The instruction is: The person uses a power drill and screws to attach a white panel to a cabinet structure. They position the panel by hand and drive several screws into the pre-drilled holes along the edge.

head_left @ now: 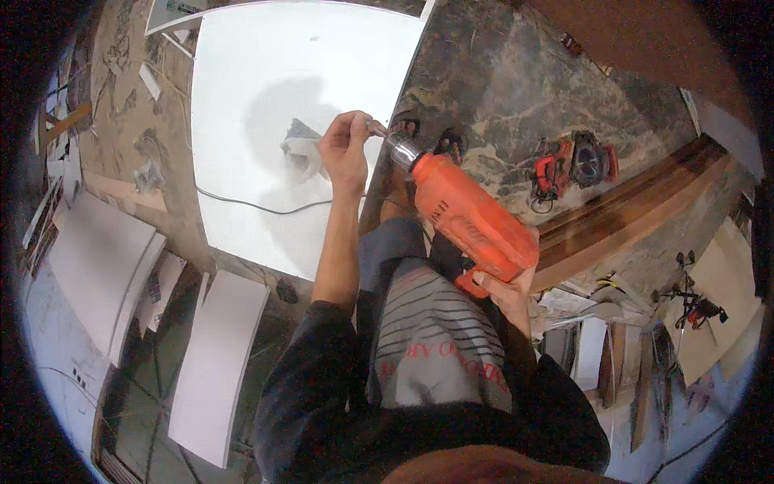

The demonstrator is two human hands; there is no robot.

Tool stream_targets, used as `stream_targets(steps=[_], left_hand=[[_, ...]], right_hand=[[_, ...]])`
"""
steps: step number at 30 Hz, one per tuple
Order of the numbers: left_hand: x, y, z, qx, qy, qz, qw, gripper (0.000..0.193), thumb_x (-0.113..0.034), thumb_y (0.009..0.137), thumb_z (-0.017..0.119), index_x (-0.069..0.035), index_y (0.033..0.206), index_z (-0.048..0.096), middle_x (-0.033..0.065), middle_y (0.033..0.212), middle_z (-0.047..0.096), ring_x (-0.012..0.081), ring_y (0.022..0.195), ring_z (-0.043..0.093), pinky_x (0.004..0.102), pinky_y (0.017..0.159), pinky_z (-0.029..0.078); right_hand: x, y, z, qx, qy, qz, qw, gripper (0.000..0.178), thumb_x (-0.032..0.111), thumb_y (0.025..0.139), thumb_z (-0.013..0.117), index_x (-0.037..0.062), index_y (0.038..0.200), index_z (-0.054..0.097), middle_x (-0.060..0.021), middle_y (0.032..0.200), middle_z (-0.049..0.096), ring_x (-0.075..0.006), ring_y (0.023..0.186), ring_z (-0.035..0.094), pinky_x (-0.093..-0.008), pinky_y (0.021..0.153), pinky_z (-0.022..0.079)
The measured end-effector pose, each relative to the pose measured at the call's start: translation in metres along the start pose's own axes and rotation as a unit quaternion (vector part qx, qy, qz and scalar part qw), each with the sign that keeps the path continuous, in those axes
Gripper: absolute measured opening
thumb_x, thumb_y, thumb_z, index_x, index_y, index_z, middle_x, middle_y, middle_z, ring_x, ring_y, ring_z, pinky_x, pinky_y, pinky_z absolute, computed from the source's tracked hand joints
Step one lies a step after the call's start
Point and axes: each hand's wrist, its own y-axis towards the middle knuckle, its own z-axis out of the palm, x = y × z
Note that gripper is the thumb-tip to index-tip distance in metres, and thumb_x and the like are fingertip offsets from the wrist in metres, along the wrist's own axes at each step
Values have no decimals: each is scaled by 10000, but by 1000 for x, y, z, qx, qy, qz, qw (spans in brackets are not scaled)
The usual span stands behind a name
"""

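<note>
My right hand (504,298) grips the rear handle of an orange heat gun (472,214), which lies slanted across the view. Its silver metal nozzle (402,150) points up and left, toward the right edge of a large white panel (242,161). Close by the nozzle tip, my left hand (347,153) is pinched over that edge. Something small and brownish shows at the fingertips, too small to make out. On the panel, left of this hand, sits a crumpled whitish bag or wrap (303,155) with a dark top.
A dark cable (274,211) crosses the panel. Red-and-black power tools (568,165) lie on the stained floor to the right, near long brown boards (637,214). White panels (218,363) lean at the lower left. Offcuts (613,355) crowd the lower right.
</note>
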Motion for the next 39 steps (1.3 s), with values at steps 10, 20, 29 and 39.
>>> stream_targets(steps=[10,20,29,39], left_hand=[[0,-4,4,23,36,-14,999,194,-155,950,552,33,910,581,69,812,605,154,746,602,297,724,502],[1,-4,10,29,59,-5,998,190,-152,949,553,31,908,582,65,822,604,150,763,604,284,737,504],[-18,8,25,62,102,0,993,174,-125,935,564,43,934,612,85,854,639,145,757,602,275,736,500],[9,28,64,15,-305,-324,896,232,-301,946,544,-82,1018,532,27,915,577,192,888,575,328,819,492]], right_hand=[[-2,-2,-6,8,-22,6,1000,892,109,566,812,0,1309,331,-130,1221,509,-249,1155,517,-396,1001,402],[2,2,-13,-7,-12,23,1000,918,99,563,816,12,1327,314,-125,1225,496,-245,1166,502,-402,1011,391],[11,10,-13,15,15,27,999,850,73,600,798,14,1308,329,-123,1220,495,-234,1164,497,-387,1008,382],[-5,52,7,21,-181,-163,970,710,68,559,729,16,1223,483,-167,1196,481,-307,1116,493,-397,949,393]])
